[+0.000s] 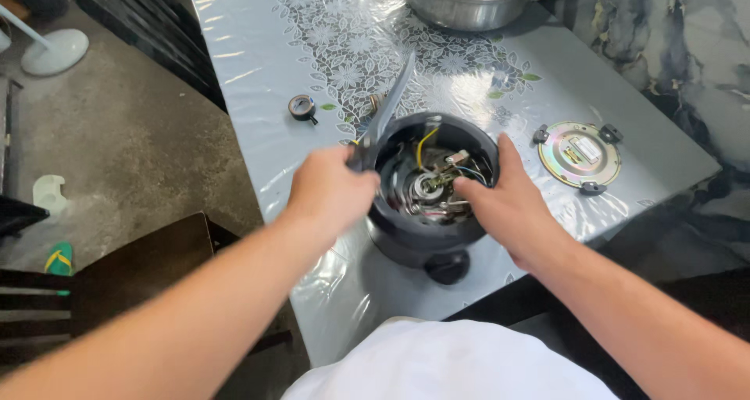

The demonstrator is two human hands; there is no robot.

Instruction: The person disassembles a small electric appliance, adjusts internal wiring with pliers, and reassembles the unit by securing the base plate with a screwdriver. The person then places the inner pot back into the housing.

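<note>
The left hand grips pliers. The right hand steadies the open pot, fingers in the wires. It looks mid-repair; next needs careful aim.

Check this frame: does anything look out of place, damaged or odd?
Yes. The dark round appliance lies opened, wires exposed. Its round metal plate sits apart on the table, a small black knob loose nearby. The left hand holds scissors; the right hand grips the rim.
</note>
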